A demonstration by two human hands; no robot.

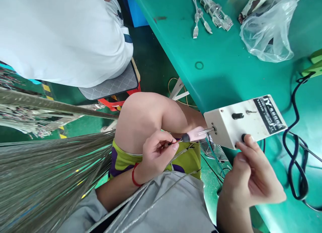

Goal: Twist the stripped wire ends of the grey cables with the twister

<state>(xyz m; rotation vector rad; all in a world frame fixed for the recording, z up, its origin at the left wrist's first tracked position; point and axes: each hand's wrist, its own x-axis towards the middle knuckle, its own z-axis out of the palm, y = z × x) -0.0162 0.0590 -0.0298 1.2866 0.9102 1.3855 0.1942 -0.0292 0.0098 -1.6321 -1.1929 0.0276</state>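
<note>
My left hand [158, 152] is closed in a pinch on thin red and black cable wires [176, 142]. The wires run to the dark tip of a pinkish, tape-wrapped chuck [196, 135] on a metal shaft. That shaft comes out of a white machine box [233, 120] with a knob, a toggle switch and a black "JY" label, lying at the table edge. My right hand [254, 176] has its index finger on a black button [243, 137] on the box's near side. It grips nothing, and its other fingers are loosely bent. Another grey cable [183, 152] with bared ends crosses my lap.
A large bundle of grey cables [62, 169] hangs at the left. On the green table [176, 35] lie clear USB cables [213, 11], a plastic bag [270, 28] and a black cord [293, 152]. A co-worker in white [67, 38] sits at upper left; a fan [213, 149] stands below.
</note>
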